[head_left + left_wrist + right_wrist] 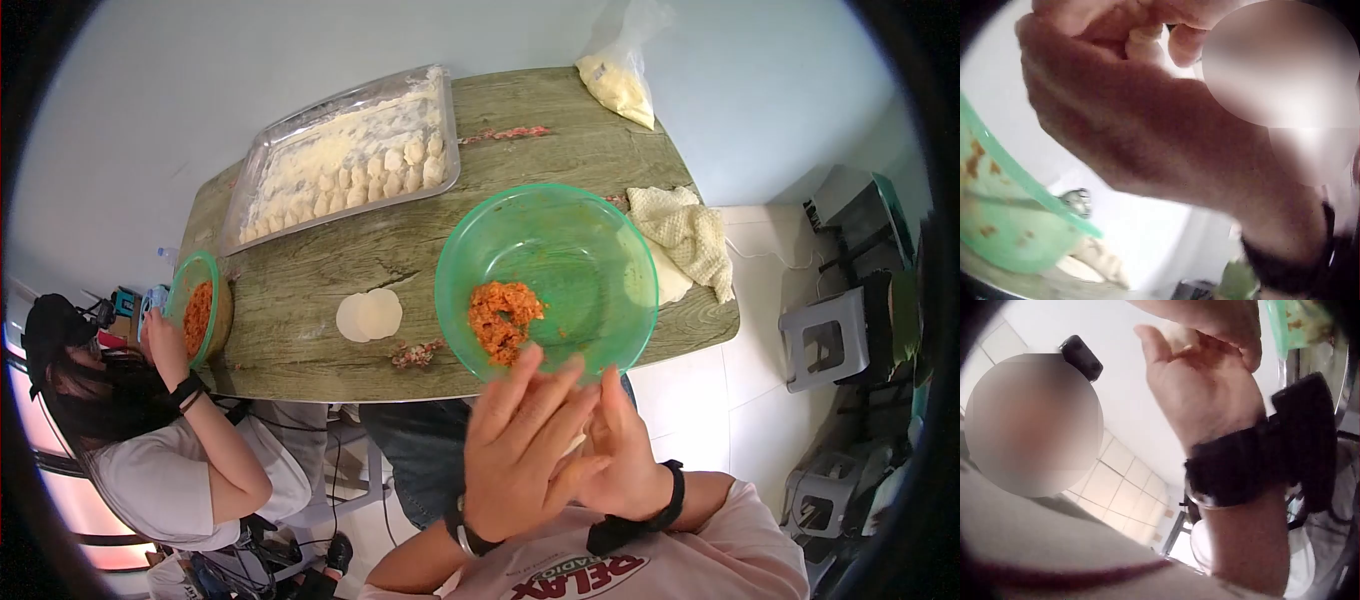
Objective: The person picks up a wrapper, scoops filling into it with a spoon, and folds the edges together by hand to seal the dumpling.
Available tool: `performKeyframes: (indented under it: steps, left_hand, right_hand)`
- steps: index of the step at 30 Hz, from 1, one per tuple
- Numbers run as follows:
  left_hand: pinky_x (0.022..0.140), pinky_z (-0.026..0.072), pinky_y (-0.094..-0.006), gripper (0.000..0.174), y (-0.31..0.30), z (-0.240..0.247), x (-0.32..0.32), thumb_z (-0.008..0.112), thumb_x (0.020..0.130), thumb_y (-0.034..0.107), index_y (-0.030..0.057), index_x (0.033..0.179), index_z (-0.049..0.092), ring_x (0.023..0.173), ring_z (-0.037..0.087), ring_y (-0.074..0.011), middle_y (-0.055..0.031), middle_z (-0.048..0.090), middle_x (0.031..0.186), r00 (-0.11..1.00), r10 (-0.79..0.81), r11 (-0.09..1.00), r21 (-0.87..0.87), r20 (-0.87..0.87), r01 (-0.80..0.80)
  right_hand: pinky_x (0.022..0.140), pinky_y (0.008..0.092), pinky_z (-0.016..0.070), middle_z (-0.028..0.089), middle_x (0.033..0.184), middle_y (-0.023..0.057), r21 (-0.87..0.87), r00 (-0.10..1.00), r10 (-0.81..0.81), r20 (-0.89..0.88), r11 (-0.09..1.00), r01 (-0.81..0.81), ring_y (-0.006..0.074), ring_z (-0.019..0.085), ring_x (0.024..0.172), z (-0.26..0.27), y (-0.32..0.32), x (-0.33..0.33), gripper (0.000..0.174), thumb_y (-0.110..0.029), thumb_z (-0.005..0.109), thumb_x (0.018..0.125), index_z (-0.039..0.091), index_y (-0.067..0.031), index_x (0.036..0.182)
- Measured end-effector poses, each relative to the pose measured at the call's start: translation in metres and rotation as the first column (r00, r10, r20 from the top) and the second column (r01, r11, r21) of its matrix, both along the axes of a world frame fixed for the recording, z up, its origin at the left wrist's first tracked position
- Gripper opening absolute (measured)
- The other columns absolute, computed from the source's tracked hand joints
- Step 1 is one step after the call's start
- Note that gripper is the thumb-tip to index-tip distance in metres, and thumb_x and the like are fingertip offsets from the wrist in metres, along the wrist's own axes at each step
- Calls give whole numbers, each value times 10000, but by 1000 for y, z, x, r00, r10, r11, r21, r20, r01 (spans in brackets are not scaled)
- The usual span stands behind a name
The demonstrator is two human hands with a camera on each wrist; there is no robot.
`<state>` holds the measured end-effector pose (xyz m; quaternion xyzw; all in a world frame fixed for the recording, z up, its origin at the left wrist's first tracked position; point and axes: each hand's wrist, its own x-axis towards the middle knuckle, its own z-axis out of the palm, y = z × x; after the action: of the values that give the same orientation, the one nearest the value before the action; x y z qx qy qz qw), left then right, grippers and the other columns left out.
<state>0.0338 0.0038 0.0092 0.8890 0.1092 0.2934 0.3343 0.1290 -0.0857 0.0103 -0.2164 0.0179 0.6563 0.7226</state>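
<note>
Holding a small pale dough piece (1180, 337) between both hands, just off the near edge of the surface (290, 300), on the wearer's side of the big green bowl (600, 270). Left hand (520, 440) lies over it, back up, fingers long but bent in around the piece. Right hand (630, 470) is cupped against it from the other side. Both look to be gripping it; exact contact is mostly hidden by the fingers and the wrist views are blurry, so can't say if it's filled or sealed.

Handling, my read: very light, soft, tears if pinched hard in the middle. Take it by the rim with thumb and finger pads, cradle the belly from below. Grease from the orange filling (495, 300) would make the edge slippery.

Around it: filling sits in the bowl's left part. Thin dough rounds (378, 313), overlapping, lie left of the bowl toward the near edge; floppy, so lift by one edge. Metal tray (451, 130) at the far edge, left part, carries floury rows of dumplings (375, 187); likely dent easily. Cloth (690, 235) at the right edge, plastic bag (620, 90) at the far right corner.
</note>
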Motion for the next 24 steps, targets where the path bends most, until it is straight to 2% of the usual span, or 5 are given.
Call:
performKeyframes:
  steps: [2,5,19,22,24]
  left_hand:
    - [1011,267,-528,588,0,11,0,630,761,426,62,1215,550,1293,328,-370,-145,467,1323,966,129,966,249,-223,-71]
    - [1051,168,-552,639,4,10,-4,688,716,460,53,1192,565,1327,267,-383,-149,401,1384,971,125,990,97,-205,-107]
    - [875,436,-378,351,17,13,-5,729,704,136,69,1036,637,934,616,-221,-72,647,975,998,66,997,-33,-24,-66]
    - [809,464,-257,329,25,9,-9,701,766,75,22,1081,623,945,606,-147,-94,646,1030,995,94,698,-714,27,-46]
    - [841,459,-256,367,35,15,-10,673,800,57,-20,1143,569,983,585,-127,-90,628,1079,988,143,483,-876,58,-19]
  right_hand:
    - [1023,373,333,430,1324,107,34,1000,8,-8,999,-8,210,419,1226,-9,-4,4,683,-552,244,940,302,-24,1369]
    - [1025,378,326,425,1334,105,101,1000,-8,-28,995,11,218,407,1235,-10,1,4,694,-559,239,936,287,-28,1380]
    - [1075,437,253,346,1390,197,146,970,-152,189,981,126,314,304,1305,4,9,2,756,-571,346,901,269,2,1388]
    - [1067,430,256,355,1395,182,207,896,-262,359,958,197,299,323,1305,4,4,13,780,-475,559,819,307,22,1365]
    - [1046,429,288,381,1374,182,234,834,-328,444,941,246,307,356,1282,3,-4,26,757,-479,570,810,349,23,1332]
